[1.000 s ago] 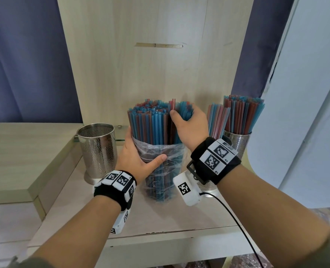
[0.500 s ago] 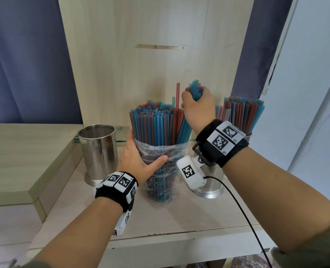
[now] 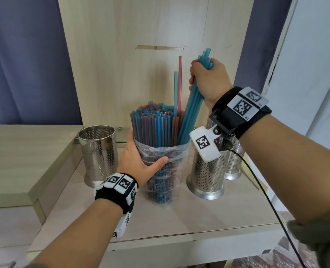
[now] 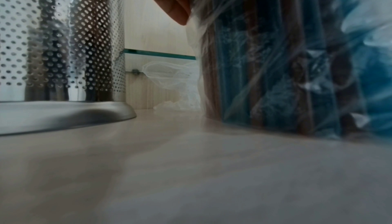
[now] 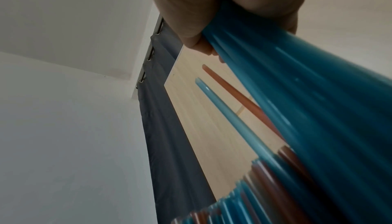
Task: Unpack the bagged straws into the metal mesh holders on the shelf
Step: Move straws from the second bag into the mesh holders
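A clear plastic bag [image 3: 166, 151] [image 4: 286, 59] full of blue and red straws [image 3: 152, 124] stands upright on the shelf [image 3: 179, 213]. My left hand [image 3: 139, 159] grips the bag around its middle. Above it, my right hand [image 3: 206, 80] [image 5: 222, 9] grips a bunch of blue straws [image 3: 191, 111] [image 5: 307, 101], lifted partly out of the bag, lower ends still inside. One red straw [image 3: 180, 80] and one blue straw stick up beside the bunch. An empty mesh holder [image 3: 97, 151] [image 4: 59, 39] stands left of the bag. A second mesh holder [image 3: 206, 171] stands right of it.
A third mesh holder [image 3: 234, 161] with straws sits at the far right, mostly hidden behind my right wrist. A raised wooden step [image 3: 24, 155] lies left of the shelf. The wooden back panel [image 3: 150, 55] rises behind. A glass ledge [image 4: 159, 54] and crumpled clear plastic [image 4: 169, 80] sit behind the bag.
My right hand closed on a bunch of blue straws at the bag's top and has drawn it upward, dragging two single straws partway up. The left hand kept holding the bag.
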Demonstrator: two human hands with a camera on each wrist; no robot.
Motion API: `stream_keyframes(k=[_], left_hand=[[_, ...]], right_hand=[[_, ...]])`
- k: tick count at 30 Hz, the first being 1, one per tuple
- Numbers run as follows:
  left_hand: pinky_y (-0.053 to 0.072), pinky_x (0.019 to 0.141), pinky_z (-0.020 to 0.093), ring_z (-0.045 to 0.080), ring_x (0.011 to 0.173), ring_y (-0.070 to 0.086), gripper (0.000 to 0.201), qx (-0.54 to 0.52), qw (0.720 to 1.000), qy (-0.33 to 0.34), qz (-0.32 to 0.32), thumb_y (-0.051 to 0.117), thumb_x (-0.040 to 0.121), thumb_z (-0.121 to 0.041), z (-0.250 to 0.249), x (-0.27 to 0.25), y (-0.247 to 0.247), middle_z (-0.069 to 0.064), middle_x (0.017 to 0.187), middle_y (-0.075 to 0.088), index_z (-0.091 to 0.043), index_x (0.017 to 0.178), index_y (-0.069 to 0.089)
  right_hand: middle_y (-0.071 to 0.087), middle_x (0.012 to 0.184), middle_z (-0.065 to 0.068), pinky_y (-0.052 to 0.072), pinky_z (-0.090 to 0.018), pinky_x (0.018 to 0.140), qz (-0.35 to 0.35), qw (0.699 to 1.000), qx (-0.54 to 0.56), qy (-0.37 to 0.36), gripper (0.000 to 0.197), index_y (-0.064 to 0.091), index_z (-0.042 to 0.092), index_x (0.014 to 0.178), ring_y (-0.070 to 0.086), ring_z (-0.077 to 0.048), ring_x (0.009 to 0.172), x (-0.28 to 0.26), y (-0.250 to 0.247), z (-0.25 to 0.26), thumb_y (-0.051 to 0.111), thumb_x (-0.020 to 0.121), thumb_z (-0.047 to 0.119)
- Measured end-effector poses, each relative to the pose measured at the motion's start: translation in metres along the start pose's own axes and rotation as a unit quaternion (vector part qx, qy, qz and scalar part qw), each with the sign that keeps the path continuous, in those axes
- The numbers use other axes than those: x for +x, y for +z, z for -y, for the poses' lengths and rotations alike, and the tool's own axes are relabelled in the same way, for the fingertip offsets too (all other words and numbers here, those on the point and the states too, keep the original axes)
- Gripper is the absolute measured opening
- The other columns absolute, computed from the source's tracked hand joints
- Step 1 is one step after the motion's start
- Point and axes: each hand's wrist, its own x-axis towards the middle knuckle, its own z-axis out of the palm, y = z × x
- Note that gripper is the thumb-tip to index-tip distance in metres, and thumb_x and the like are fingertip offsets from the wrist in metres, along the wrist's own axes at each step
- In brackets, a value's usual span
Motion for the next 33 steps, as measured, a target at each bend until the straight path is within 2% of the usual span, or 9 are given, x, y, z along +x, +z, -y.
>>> stream_keyframes(k=[8, 11, 15, 17, 19, 22, 26, 29, 33], left_hand=[[0.026, 0.107, 0.021, 0.017, 0.141, 0.035, 0.127, -0.015, 1.000, 0.025, -0.007, 0.079, 0.061, -0.063, 0.005, 0.003, 0.002, 0.001, 0.154, 0.034, -0.017, 0.155, 0.007], [0.024, 0.106, 0.020, 0.016, 0.139, 0.036, 0.127, -0.013, 0.999, 0.031, -0.012, 0.081, 0.063, -0.060, 0.004, 0.002, 0.001, 0.000, 0.154, 0.035, -0.017, 0.155, 0.006], [0.030, 0.107, 0.022, 0.015, 0.136, 0.041, 0.126, -0.008, 0.999, 0.045, -0.009, 0.080, 0.061, -0.063, 0.007, 0.003, 0.002, -0.001, 0.151, 0.039, -0.020, 0.154, 0.007], [0.034, 0.109, 0.026, 0.015, 0.135, 0.043, 0.126, -0.008, 0.999, 0.045, -0.011, 0.078, 0.059, -0.067, 0.008, 0.004, 0.002, -0.002, 0.150, 0.040, -0.021, 0.154, 0.008], [0.030, 0.109, 0.024, 0.017, 0.137, 0.040, 0.127, -0.006, 0.999, 0.040, -0.011, 0.078, 0.061, -0.065, 0.008, 0.004, 0.002, 0.000, 0.152, 0.038, -0.020, 0.155, 0.006], [0.029, 0.107, 0.023, 0.017, 0.138, 0.039, 0.127, -0.002, 0.999, 0.039, -0.010, 0.079, 0.062, -0.064, 0.007, 0.004, 0.002, 0.000, 0.153, 0.036, -0.019, 0.155, 0.004], [0.031, 0.106, 0.023, 0.015, 0.135, 0.042, 0.124, -0.015, 0.999, 0.042, -0.014, 0.080, 0.062, -0.061, 0.010, 0.005, 0.003, -0.002, 0.150, 0.039, -0.021, 0.154, 0.007], [0.035, 0.108, 0.026, 0.014, 0.134, 0.044, 0.123, -0.020, 0.999, 0.047, -0.016, 0.079, 0.061, -0.064, 0.012, 0.006, 0.003, -0.002, 0.149, 0.041, -0.024, 0.153, 0.009], [0.040, 0.107, 0.030, 0.013, 0.130, 0.047, 0.119, -0.037, 0.998, 0.051, -0.017, 0.078, 0.060, -0.064, 0.013, 0.006, 0.004, -0.004, 0.144, 0.046, -0.023, 0.151, 0.014]], right_hand=[[0.049, 0.068, -0.002, 0.049, -0.030, 0.059, -0.018, 0.999, -0.032, 0.003, 0.012, 0.049, 0.012, 0.079, 0.052, -0.014, 0.057, 0.016, -0.002, 0.005, 0.051, 0.091, 0.011], [0.053, 0.075, -0.002, 0.050, -0.028, 0.060, 0.037, 0.999, -0.021, 0.014, 0.007, 0.052, 0.010, 0.086, 0.058, -0.015, 0.061, 0.017, -0.001, 0.003, 0.053, 0.092, 0.013], [0.065, 0.077, -0.006, 0.050, -0.027, 0.063, 0.126, 0.991, 0.031, 0.042, 0.017, 0.055, 0.013, 0.077, 0.058, -0.017, 0.065, 0.014, 0.000, -0.001, 0.055, 0.094, 0.010], [0.067, 0.069, 0.000, 0.050, -0.026, 0.063, 0.130, 0.990, 0.027, 0.038, 0.019, 0.054, 0.013, 0.076, 0.058, -0.014, 0.062, 0.014, 0.001, -0.004, 0.056, 0.094, 0.009], [0.065, 0.065, 0.005, 0.049, -0.030, 0.069, 0.131, 0.991, -0.014, 0.021, 0.021, 0.055, 0.016, 0.073, 0.057, -0.015, 0.067, 0.011, 0.002, -0.006, 0.058, 0.093, 0.010], [0.059, 0.060, 0.000, 0.050, -0.039, 0.070, 0.142, 0.989, -0.010, 0.027, 0.024, 0.052, 0.013, 0.069, 0.054, -0.023, 0.067, 0.005, 0.005, -0.011, 0.057, 0.091, 0.003], [0.053, 0.065, -0.004, 0.052, -0.031, 0.056, 0.077, 0.996, 0.015, 0.032, 0.014, 0.045, 0.011, 0.084, 0.055, -0.017, 0.054, 0.007, 0.010, -0.008, 0.055, 0.092, 0.004], [0.052, 0.072, -0.003, 0.050, -0.028, 0.055, -0.001, 1.000, -0.004, 0.018, 0.011, 0.045, 0.014, 0.089, 0.053, -0.013, 0.055, 0.023, 0.007, 0.004, 0.053, 0.092, 0.008], [0.052, 0.073, -0.002, 0.051, -0.029, 0.058, -0.056, 0.998, -0.016, 0.004, 0.008, 0.044, 0.014, 0.090, 0.052, -0.012, 0.054, 0.050, -0.005, 0.027, 0.051, 0.090, 0.012]])
